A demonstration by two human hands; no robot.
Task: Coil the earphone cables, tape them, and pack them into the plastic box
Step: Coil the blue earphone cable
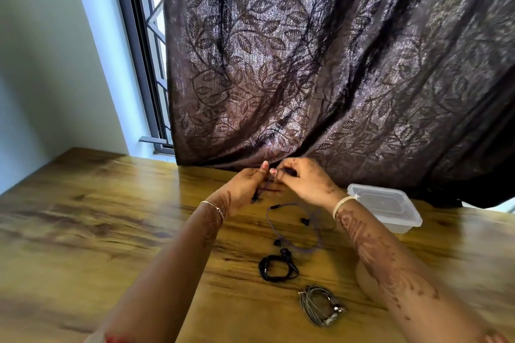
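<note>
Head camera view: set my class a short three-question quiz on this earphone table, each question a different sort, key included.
1. True or false: the clear plastic box stands on the left hand side of the wooden table.
2. How many coiled earphone bundles lie on the table? A one; B two; C four.
3. Fill in: the bundle nearest the camera is ____ in colour.
Key: 1 false, it is on the right hand side. 2 B, the black coiled bundle and the grey coiled bundle; the purple earphone cable is uncoiled. 3 grey.
</note>
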